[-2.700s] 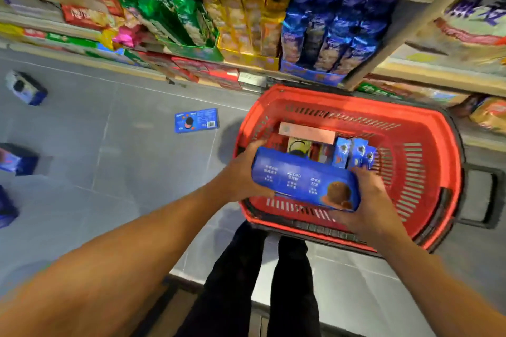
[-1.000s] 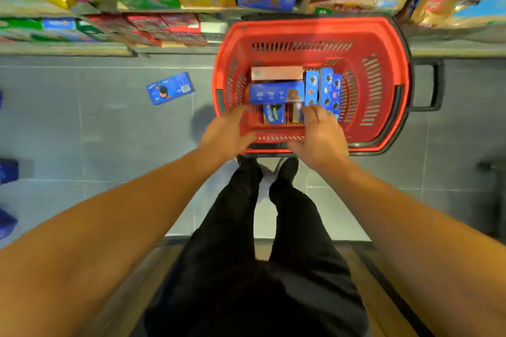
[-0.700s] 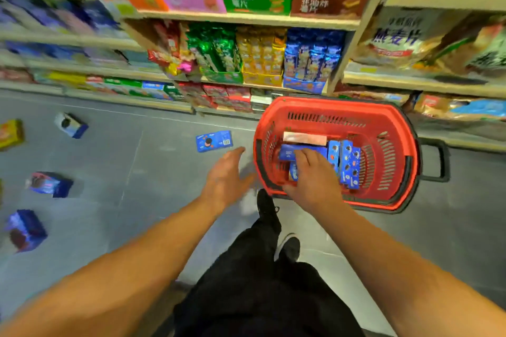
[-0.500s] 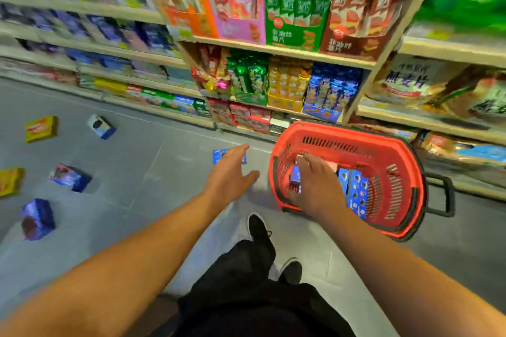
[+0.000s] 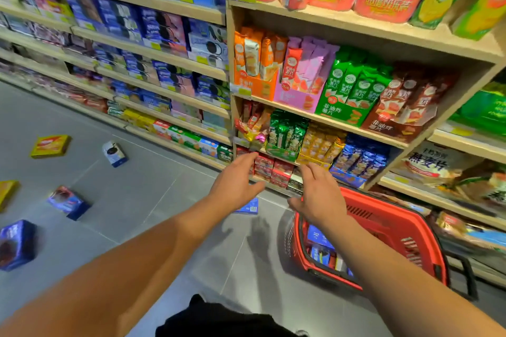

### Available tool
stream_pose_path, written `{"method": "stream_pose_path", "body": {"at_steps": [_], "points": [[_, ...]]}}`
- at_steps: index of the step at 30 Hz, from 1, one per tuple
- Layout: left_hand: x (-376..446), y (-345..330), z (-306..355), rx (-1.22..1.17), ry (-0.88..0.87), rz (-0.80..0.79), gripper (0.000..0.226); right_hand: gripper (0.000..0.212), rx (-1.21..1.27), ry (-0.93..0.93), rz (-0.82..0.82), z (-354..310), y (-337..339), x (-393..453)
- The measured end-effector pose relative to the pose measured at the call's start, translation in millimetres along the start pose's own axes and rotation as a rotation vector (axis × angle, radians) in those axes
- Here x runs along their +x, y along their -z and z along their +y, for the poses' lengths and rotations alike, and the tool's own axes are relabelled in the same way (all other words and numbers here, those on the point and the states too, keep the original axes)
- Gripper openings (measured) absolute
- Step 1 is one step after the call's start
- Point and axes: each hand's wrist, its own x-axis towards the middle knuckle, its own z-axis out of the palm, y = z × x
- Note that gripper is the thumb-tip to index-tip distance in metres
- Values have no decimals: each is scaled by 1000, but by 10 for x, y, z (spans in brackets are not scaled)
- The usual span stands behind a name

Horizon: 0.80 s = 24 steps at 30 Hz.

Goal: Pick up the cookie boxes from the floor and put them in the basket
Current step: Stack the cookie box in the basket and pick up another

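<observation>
The red basket stands on the floor at the lower right, with several blue cookie boxes inside. My right hand hovers open above its left rim, holding nothing. My left hand is open and empty, raised over a flat blue box lying on the floor just left of the basket. More boxes lie on the floor at the left: a white and blue one, a yellow one, a blue and pink one, a dark blue one.
Tall wooden shelves packed with snack bags and cookie boxes run along the far side, right behind the basket. Another yellow box sits at the left edge. Grey tile floor spreads between the scattered boxes. My dark trousers show at the bottom.
The blue box I held went into the basket. Both hands have come up out of the basket, empty, and my view has risen to the shelves and the left stretch of floor.
</observation>
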Motion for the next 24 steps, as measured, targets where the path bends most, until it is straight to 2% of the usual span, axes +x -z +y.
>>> {"method": "stream_pose_path", "body": {"at_steps": [5, 9, 15, 18, 24], "points": [[281, 467, -619, 21, -60, -26, 77, 87, -5, -79, 25, -583, -75, 386], [476, 655, -919, 23, -64, -56, 76, 83, 2, -117, 16, -810, -128, 587], [833, 649, -1188, 9, -64, -156, 75, 88, 22, -176, -69, -899, -305, 888], [1050, 560, -1291, 8, -62, -130, 75, 86, 17, -158, -111, -817, -467, 1134], [1462, 378, -1509, 21, 92, -220, 75, 86, 44, -113, -230, -736, -753, 1634]]}}
